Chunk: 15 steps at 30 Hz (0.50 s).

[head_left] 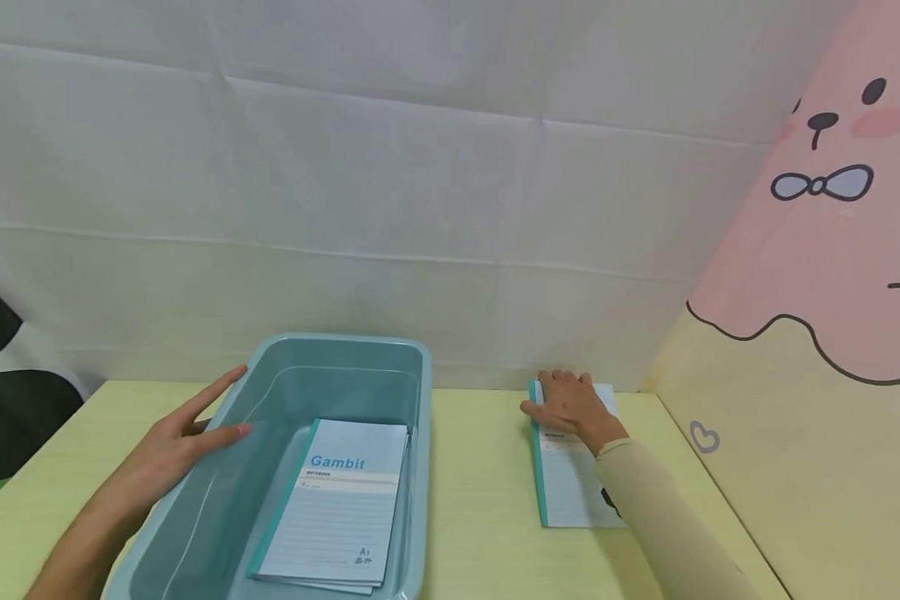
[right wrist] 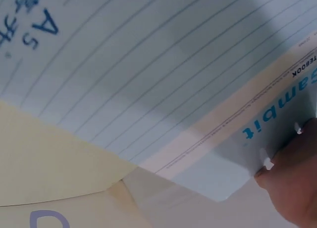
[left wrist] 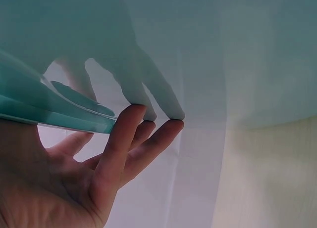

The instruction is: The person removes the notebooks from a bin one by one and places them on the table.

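My left hand (head_left: pixel 172 450) grips the left rim of the light-blue plastic tub (head_left: pixel 422 467). Its thumb reaches over the inside while the other fingers lie along the outer wall, which mirrors them in the left wrist view. In the tub lies a small stack of lined "Gambit" notebooks (head_left: pixel 345 508) with teal spines. Over to the right, my right hand (head_left: pixel 573 404) rests on the top part of another Gambit notebook (head_left: pixel 570 483). Its fingertips are at the notebook's far edge and the thumb sticks out past the teal spine. In the right wrist view, fingers (right wrist: pixel 292 178) touch that edge.
The tub and the right notebook stand on a pale yellow table (head_left: pixel 480 483). A white cloth (head_left: pixel 390 183) hangs behind. On the right rises a pink and cream panel (head_left: pixel 817 267) with a cartoon bear, along the table's right edge.
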Tool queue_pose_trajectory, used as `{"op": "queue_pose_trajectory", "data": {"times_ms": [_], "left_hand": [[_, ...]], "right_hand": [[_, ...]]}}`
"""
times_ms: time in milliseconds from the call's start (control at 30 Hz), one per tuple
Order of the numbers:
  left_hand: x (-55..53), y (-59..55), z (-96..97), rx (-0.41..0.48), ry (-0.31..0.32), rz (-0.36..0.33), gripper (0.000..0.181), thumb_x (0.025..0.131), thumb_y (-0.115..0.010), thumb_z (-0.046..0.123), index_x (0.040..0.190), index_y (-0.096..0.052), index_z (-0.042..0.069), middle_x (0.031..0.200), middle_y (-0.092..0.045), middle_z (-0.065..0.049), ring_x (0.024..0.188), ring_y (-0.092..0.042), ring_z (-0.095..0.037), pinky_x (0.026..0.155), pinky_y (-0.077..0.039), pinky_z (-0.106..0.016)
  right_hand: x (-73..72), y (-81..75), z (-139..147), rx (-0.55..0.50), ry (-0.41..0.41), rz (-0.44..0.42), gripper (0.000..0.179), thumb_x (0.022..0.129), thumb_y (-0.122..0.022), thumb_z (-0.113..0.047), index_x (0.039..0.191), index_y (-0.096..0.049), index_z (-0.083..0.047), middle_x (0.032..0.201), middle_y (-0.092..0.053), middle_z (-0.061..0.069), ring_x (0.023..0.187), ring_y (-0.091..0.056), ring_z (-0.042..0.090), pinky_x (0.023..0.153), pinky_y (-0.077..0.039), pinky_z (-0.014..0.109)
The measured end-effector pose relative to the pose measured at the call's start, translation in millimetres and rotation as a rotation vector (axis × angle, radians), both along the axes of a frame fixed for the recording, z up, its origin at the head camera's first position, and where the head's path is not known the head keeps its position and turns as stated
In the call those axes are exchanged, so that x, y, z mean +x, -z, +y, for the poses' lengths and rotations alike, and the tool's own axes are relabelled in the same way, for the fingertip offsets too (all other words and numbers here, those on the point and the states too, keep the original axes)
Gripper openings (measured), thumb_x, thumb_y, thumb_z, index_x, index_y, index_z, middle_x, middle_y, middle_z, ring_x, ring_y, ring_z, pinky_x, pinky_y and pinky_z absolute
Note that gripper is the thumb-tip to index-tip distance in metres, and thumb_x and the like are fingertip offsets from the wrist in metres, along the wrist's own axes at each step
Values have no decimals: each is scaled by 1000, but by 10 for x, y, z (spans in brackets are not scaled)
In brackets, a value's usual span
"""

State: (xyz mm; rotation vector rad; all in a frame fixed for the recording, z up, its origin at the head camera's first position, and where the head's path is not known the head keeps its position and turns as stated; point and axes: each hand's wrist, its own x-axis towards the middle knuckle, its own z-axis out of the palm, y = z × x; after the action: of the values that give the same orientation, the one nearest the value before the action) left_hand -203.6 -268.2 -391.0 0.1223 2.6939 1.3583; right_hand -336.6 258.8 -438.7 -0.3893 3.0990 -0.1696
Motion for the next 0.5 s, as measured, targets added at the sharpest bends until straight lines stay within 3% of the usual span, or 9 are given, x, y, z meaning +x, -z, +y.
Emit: {"op": "queue_pose_trajectory", "data": {"times_ms": [300,500], "left_hand": [[54,-8,36,-5,-11,2,80,107,-55,43,168,-3,38,169,-24,-31,132,-54,-51,81,-55,-45],[110,-17,58,8,-24,-7,80,107,-55,43,168,-3,40,167,-26,-32,131,-56,-50,81,-55,-46]], "right_hand": [[-89,135,250,9,21,22,74,96,-56,-53,147,-49,0,152,-52,24,143,-47,44,109,-34,66],[-86,225,295,-17,-6,11,71,98,-60,-55,143,-50,-2,149,-51,26,139,-47,46,109,-35,69]]}}
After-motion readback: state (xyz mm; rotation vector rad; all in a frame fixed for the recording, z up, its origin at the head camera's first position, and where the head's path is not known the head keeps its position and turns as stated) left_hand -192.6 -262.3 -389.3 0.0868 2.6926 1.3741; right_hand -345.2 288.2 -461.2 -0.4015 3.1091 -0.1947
